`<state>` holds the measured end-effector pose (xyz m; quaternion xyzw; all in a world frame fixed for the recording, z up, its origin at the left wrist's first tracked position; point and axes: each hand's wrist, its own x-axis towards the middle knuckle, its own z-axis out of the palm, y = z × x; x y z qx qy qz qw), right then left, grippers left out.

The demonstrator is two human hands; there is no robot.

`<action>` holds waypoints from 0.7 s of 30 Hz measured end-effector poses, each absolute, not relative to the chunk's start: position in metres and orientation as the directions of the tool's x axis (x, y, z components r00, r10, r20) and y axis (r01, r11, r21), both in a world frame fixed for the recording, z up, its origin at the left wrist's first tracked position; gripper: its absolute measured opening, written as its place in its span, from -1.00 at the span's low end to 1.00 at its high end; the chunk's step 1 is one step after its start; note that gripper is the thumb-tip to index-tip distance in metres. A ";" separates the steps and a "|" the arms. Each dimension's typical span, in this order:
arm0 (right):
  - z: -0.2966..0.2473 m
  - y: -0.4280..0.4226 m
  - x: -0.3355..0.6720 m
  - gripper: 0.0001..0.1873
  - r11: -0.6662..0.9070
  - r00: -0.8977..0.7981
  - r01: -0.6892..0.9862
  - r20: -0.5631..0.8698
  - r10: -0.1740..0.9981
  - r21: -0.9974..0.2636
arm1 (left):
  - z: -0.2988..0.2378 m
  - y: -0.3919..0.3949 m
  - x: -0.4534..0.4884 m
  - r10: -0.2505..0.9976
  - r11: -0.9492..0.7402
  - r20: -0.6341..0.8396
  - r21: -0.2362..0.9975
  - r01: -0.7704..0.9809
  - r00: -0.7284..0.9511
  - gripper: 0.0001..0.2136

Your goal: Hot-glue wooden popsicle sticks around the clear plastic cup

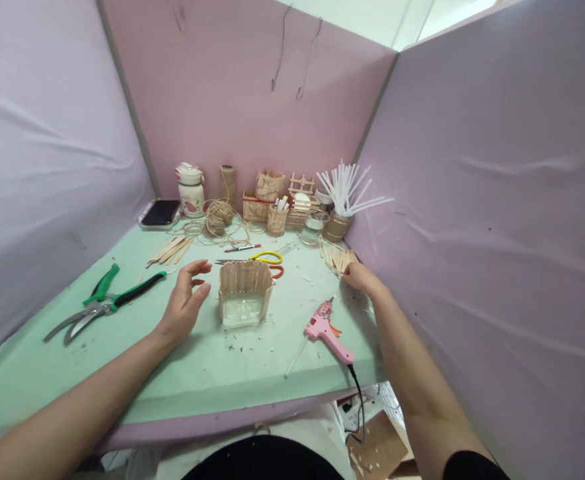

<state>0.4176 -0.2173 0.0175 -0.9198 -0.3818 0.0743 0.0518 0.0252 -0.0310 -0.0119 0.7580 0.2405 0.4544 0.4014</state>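
I judge the box (245, 311) light and stiff, best held by its sides; my left hand (186, 301) curves empty beside it, but whether my right hand (360, 277) grips sticks (334, 255), I can't tell.

At my right hand (358, 276): raw wood sticks (336, 256), matt, dry-looking. Before me a clear, glossy container (243, 311), plastic or glass, I cannot tell; wood-clad sides (223, 293) rough. Glue gun (328, 332): smooth pink plastic. Pruners (97, 307): metal blades (83, 320). Twine ball (217, 217): coarse, fibrous. Tabletop (212, 380): matt, cloth-like
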 end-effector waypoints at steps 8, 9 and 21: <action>0.055 -0.275 0.379 -0.82 -0.691 0.736 0.631 -0.009 0.677 -0.353 | -0.002 -0.031 0.023 0.779 -0.591 0.547 0.804 0.067 0.306 -0.74; 0.059 -0.284 0.371 -0.80 -0.677 0.744 0.622 0.027 0.668 -0.393 | 0.000 -0.030 0.023 0.780 -0.595 0.557 0.801 0.063 0.285 -0.75; 0.057 -0.278 0.213 -0.75 -0.049 0.391 0.162 0.019 0.920 -0.986 | 0.023 -0.139 0.008 0.833 -0.249 0.335 0.938 -0.242 0.440 -0.76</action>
